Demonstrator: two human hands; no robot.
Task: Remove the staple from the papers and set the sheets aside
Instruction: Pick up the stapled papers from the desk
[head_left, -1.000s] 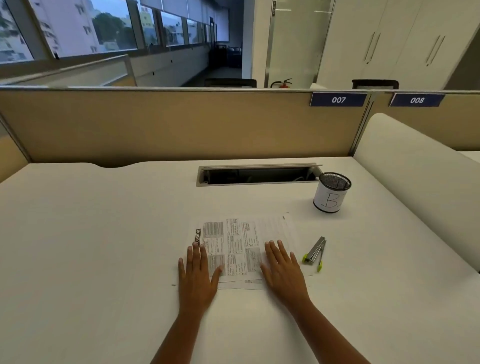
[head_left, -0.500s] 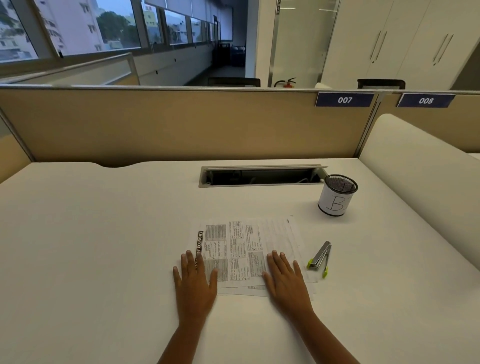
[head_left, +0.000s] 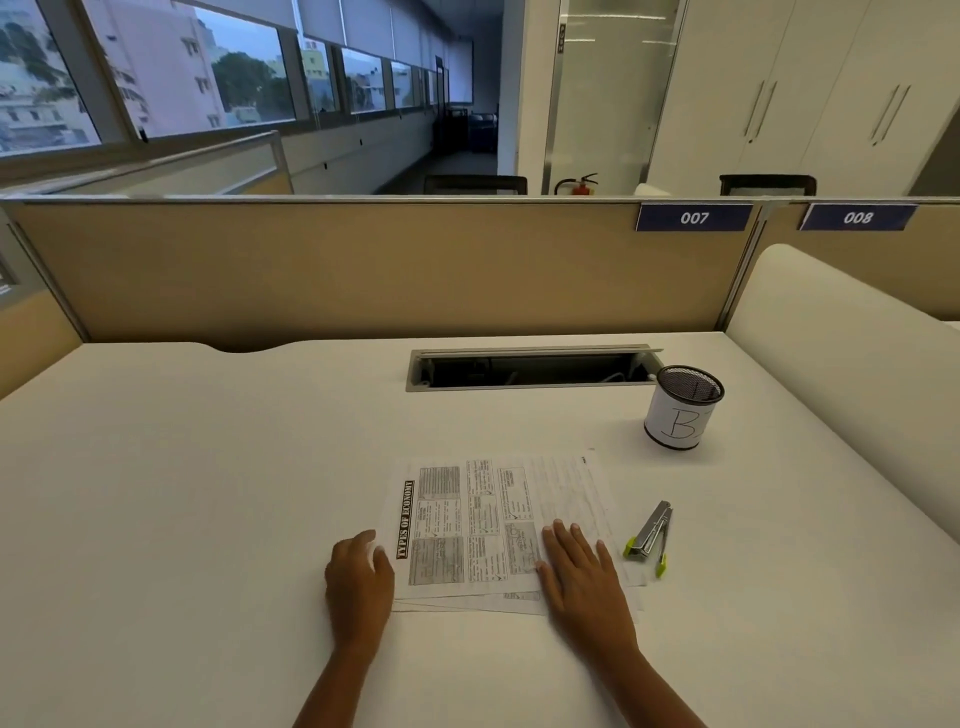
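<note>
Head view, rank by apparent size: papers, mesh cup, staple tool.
1. papers, clearly largest.
2. mesh cup, though it sits farther from the camera.
3. staple tool, slim and smallest.

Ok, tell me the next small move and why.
Probably reach the right hand for the metal tool: it lies untouched right of the papers, while that hand rests flat on them and the left hand touches their left edge.

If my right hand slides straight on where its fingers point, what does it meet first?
Only more of the papers under the right hand, then bare desk and, probably, the open cable slot; the stapler lies aside.
</note>
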